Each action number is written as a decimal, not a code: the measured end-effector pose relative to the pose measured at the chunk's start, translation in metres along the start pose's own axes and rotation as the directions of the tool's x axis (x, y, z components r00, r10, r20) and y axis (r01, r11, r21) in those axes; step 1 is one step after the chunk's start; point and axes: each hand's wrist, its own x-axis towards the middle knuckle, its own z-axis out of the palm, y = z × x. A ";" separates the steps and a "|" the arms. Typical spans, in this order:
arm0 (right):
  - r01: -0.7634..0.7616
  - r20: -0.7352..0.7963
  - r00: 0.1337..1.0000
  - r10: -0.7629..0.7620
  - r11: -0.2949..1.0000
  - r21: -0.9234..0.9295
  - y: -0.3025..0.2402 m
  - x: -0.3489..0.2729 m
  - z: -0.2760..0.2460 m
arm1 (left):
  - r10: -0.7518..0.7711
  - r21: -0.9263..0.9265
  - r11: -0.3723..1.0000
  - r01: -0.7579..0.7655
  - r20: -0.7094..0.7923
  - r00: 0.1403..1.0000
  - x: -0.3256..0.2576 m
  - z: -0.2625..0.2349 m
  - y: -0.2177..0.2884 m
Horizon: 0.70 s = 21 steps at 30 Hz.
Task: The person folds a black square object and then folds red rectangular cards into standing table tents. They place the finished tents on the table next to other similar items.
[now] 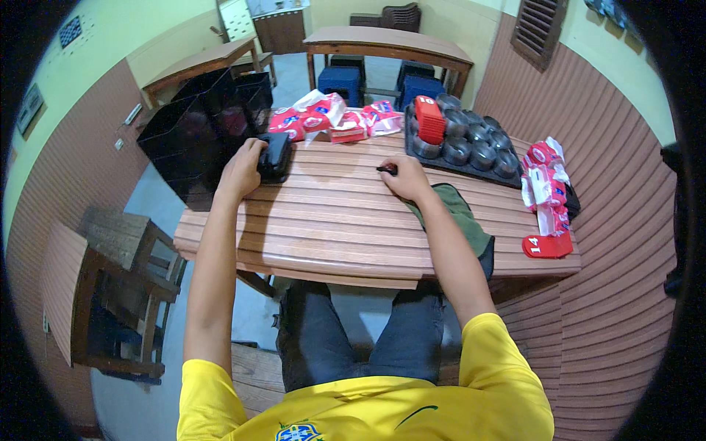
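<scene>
The person wears a bright yellow shirt (368, 400), whose loose left sleeve (209, 397) and right sleeve (507, 356) are short and end well back from the left grip (240, 170) and the right grip (407, 178), leaving the forearms bare. On the chest, a mainly blue crest (297, 432) sits toward the left grip's side, partly cut off by the view's lower edge, and a thin, curved, dark green stroke (417, 417) marks the right grip's side. Nearer the body than either grip, the trousers (316, 338) are dark blue-grey and creased.
</scene>
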 end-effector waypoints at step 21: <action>-0.200 -0.748 0.638 0.186 0.977 0.072 0.051 0.000 -0.076 | 0.125 -0.077 0.990 -0.118 0.097 0.987 0.199 0.169 0.263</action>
